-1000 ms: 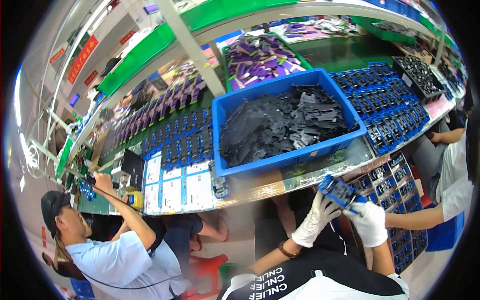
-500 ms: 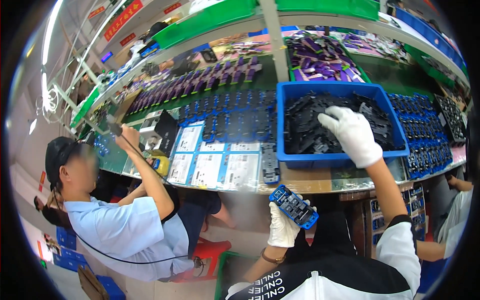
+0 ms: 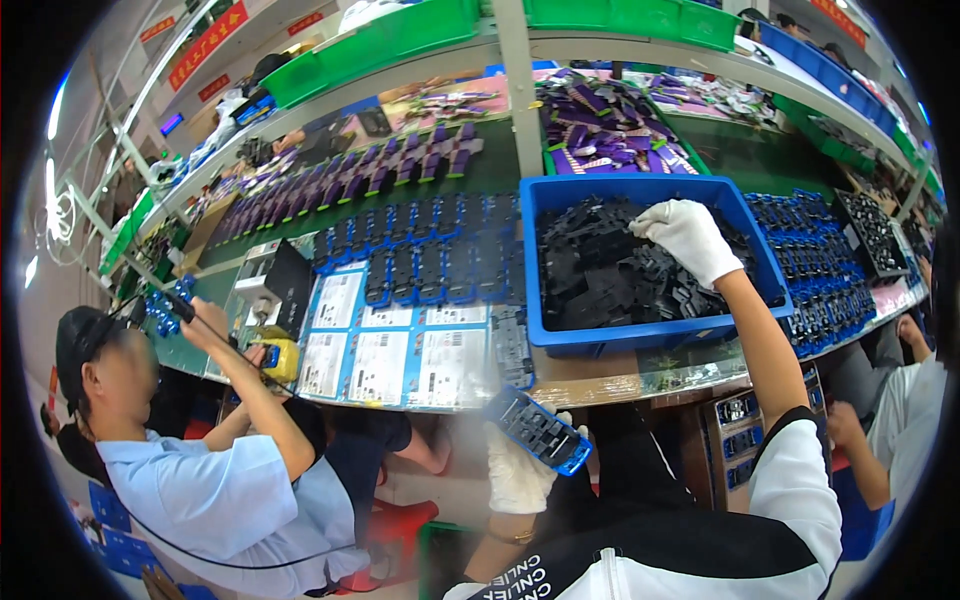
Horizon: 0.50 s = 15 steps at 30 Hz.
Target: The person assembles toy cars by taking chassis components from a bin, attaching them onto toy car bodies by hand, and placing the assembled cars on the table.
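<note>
My left hand (image 3: 517, 475), in a white glove, is closed round a blue-edged black plastic assembly that looks like a toy car chassis (image 3: 543, 430). It holds the piece tilted, just off the table's front edge. My right hand (image 3: 690, 238), also gloved in white, is over the blue bin (image 3: 640, 338). Its thumb and fingers are pinched together above the loose black plastic parts (image 3: 585, 285) inside; what lies between the fingertips is too small to make out.
Rows of blue-and-black chassis (image 3: 430, 250) stand left of the bin, with more (image 3: 810, 265) on its right. Printed sheets (image 3: 375, 360) lie at the front left. Purple parts (image 3: 600, 115) fill a green tray behind. At the left sits a co-worker (image 3: 210, 490) in light blue.
My right hand's fingers have drawn from spread into a pinch over the bin. My left hand still holds the chassis, now nearer the table edge. The whole view has shifted.
</note>
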### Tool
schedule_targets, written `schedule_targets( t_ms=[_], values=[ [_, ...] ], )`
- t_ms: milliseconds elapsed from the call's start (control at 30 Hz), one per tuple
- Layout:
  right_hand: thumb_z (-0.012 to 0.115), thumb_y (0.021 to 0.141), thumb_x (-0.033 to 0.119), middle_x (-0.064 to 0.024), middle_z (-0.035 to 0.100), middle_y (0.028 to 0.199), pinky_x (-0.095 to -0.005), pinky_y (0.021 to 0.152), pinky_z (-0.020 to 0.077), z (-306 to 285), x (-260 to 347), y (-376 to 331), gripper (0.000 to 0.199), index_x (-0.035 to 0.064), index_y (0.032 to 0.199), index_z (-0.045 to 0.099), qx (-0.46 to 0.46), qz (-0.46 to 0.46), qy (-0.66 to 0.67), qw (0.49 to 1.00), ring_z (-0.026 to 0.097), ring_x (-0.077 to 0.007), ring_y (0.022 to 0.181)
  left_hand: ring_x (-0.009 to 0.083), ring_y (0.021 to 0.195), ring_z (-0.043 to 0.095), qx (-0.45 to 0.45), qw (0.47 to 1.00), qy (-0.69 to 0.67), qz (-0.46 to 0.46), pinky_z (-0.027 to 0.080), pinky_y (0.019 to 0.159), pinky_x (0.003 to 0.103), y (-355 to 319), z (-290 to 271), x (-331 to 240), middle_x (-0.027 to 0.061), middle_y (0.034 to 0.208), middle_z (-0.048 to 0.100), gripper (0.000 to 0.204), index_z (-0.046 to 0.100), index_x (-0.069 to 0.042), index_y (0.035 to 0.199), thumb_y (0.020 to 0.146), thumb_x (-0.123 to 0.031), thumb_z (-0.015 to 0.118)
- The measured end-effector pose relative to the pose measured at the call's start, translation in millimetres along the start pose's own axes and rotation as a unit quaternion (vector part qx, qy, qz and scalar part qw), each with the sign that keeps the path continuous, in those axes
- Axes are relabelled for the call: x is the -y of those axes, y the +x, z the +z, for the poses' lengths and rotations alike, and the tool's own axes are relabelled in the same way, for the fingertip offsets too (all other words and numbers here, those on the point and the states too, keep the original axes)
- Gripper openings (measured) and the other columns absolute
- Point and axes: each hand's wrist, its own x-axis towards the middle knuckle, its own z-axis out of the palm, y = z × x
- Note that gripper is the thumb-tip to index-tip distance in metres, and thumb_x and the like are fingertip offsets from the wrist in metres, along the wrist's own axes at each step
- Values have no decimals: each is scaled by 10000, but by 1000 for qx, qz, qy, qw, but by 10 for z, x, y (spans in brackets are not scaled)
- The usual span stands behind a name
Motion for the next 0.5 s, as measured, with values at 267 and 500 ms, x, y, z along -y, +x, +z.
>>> schedule_targets(
  t_ms=[267,500],
  values=[
    [605,898,143,-76,624,740,-260,517,478,-321,-251,-355,225,-42,1017,656,-102,229,262,932,576,-126,552,396,1136,604,89,995,-37,-24,437,1004,671,61,231,59,163,1199,617,637,491,-114,1349,886,-529,630],
    [595,881,53,-131,658,815,-241,535,507,-236,100,-725,193,-70,1027,629,-111,248,318,908,616,-127,579,354,1137,589,120,992,-40,-24,456,1018,622,148,456,179,152,1190,610,618,499,-120,1320,863,-494,679]
  ],
)
